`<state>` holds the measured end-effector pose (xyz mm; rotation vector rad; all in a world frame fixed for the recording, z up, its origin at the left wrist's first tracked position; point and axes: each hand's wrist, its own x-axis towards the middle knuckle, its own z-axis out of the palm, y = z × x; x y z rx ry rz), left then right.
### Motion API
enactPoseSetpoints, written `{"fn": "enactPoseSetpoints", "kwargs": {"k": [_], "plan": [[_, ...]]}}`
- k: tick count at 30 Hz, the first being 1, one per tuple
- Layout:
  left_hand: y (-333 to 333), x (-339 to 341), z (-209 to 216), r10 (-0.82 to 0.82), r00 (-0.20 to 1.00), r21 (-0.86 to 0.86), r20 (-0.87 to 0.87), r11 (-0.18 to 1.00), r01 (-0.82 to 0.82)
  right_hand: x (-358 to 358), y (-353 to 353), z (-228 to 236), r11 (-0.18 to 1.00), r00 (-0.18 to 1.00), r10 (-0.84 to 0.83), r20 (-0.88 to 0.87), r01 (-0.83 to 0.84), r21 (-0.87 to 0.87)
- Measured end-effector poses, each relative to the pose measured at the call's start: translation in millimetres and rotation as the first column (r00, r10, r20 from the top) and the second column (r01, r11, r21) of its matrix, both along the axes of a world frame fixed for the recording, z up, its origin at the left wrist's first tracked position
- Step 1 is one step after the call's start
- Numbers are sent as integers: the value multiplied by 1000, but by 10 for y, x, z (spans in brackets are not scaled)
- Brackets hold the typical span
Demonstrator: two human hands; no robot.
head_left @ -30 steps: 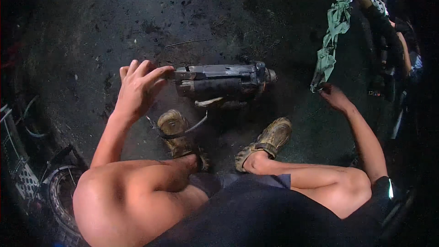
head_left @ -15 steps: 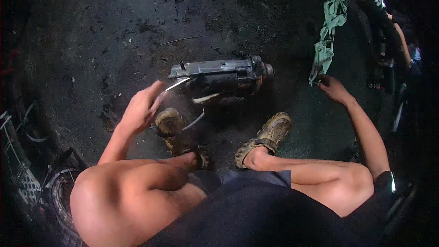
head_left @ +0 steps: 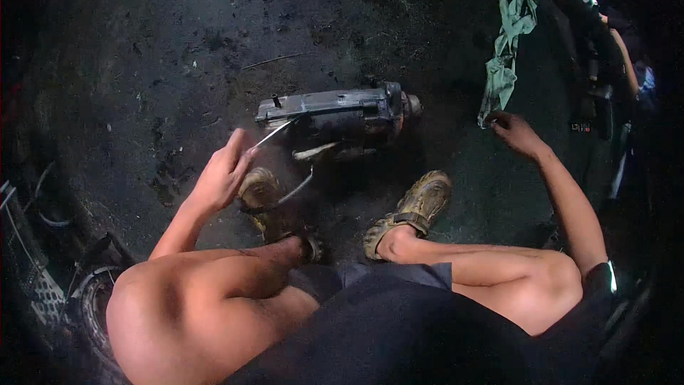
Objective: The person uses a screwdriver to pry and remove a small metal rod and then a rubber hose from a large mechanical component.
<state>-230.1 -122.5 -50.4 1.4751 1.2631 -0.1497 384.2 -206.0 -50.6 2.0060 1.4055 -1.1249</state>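
Your left hand (head_left: 224, 175) is closed around the near end of 1 slim pale strip (head_left: 274, 134), which slants up and to the right; its far tip overlaps the left end of the black cylindrical part (head_left: 335, 122) in this view, though you cannot tell whether they touch. That part lies on the dark floor (head_left: 178, 64) ahead of your 2 shoes (head_left: 420, 210), between your hands, with its long axis running nearly left to right and its right end a little farther from you. Your left hand is clearly nearer: it sits just off the left end, on your side, while your right hand (head_left: 524, 135) is well apart, beyond the right end. Your right fingertips curl in at the near end of a crumpled green sheet (head_left: 504, 64); you cannot tell whether they pinch it or only touch it. The sheet stretches away from you.
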Motion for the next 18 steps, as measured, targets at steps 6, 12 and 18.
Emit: {"fn": "enactPoseSetpoints", "kwargs": {"k": [6,12,18], "plan": [[54,609,-69,-9,986,47,167,999,1,-131,22,109,997,998,16,68,-10,-78],[293,731,-6,-90,981,1,169,996,91,24,26,45,997,997,-70,-18,70,-42],[293,115,56,-111,991,20,-67,993,113,-159,115,80,966,975,-219,-32,212,-145]]}}
